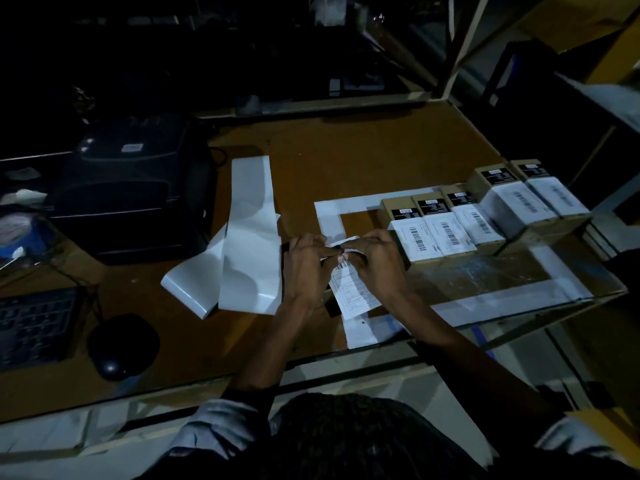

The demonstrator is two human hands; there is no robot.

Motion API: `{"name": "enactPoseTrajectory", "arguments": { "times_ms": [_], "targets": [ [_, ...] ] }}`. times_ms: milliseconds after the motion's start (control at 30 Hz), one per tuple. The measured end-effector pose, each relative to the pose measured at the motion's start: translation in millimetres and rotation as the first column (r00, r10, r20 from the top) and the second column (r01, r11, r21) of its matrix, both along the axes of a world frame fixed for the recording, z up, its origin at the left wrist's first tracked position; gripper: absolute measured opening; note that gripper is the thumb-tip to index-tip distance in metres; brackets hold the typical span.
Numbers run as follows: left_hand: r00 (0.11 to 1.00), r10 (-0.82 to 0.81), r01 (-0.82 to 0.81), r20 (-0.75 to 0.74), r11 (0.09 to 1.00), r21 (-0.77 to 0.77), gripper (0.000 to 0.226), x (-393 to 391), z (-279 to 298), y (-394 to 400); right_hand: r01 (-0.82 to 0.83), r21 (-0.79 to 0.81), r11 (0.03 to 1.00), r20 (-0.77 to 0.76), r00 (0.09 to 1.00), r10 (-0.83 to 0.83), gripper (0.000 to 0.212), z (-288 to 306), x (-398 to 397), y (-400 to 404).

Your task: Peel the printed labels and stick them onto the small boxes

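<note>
A printed label point(353, 292) with a barcode hangs between my hands over the table's middle. My left hand point(306, 261) and my right hand point(375, 258) both pinch its upper edge, fingertips almost touching. Whether the label is coming off its backing I cannot tell. A row of several small brown boxes point(446, 230) stands to the right, each with a white barcode label on top. The two far boxes point(512, 206) sit higher than the rest.
A long white strip of label backing point(249, 237) lies folded left of my hands. A black label printer point(135, 188) stands at the left, with a keyboard point(34, 327) and a mouse point(110, 367) in front. White tape outlines point(502, 299) mark the brown table.
</note>
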State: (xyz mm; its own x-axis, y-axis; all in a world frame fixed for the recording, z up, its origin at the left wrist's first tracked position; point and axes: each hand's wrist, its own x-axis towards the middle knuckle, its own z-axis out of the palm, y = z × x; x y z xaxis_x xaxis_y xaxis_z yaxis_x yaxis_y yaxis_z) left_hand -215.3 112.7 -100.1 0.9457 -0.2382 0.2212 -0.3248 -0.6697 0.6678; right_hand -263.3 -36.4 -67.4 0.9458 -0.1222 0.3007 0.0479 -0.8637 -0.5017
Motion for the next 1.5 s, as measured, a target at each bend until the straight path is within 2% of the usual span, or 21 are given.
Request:
{"name": "enactPoseTrajectory", "arguments": {
  "times_ms": [167,333,567,733,900,967,1067,1167,1333,1500],
  "targets": [
    [0.998,0.039,-0.040,0.053,0.999,0.030,0.017,-2,-4,0,-0.050,-0.133,0.990,0.029,0.998,0.054,0.015,-8,3,-3],
    [0.996,0.084,-0.083,-0.012,0.993,0.085,0.026,0,5,3,-0.031,-0.205,0.978,-0.081,0.997,0.015,0.020,-3,3,-1],
    [0.993,0.106,-0.099,-0.052,0.987,0.127,0.018,-5,16,19,-0.030,-0.315,0.949,-0.163,0.986,-0.023,0.023,8,7,-10],
    [0.995,0.087,-0.083,-0.042,0.994,0.074,0.024,-5,7,20,-0.011,-0.305,0.952,-0.230,0.971,-0.062,0.022,12,11,-2],
    [0.992,0.098,-0.101,-0.081,0.994,-0.033,0.024,-3,0,19,-0.110,-0.241,0.964,-0.310,0.950,0.031,0.029,16,15,32],
    [0.988,0.124,-0.125,-0.096,0.992,-0.010,0.025,-3,-1,19,-0.104,-0.260,0.960,-0.342,0.940,0.009,0.031,17,18,27],
    [0.976,0.181,-0.179,-0.119,0.983,0.029,0.030,-6,-2,19,-0.008,-0.288,0.957,-0.350,0.932,-0.098,0.029,20,22,4],
    [0.973,0.190,-0.198,-0.133,0.979,-0.053,0.029,-8,-4,19,0.069,-0.284,0.956,-0.333,0.928,-0.166,0.020,23,25,-7],
    [0.957,0.184,-0.240,-0.224,0.935,-0.261,0.023,-10,3,16,-0.043,-0.251,0.967,-0.361,0.931,-0.052,0.032,19,28,24],
    [0.947,0.202,-0.279,-0.249,0.902,-0.330,0.015,-15,12,15,-0.057,-0.288,0.956,-0.357,0.933,-0.052,0.026,17,27,44]
  ]
}}
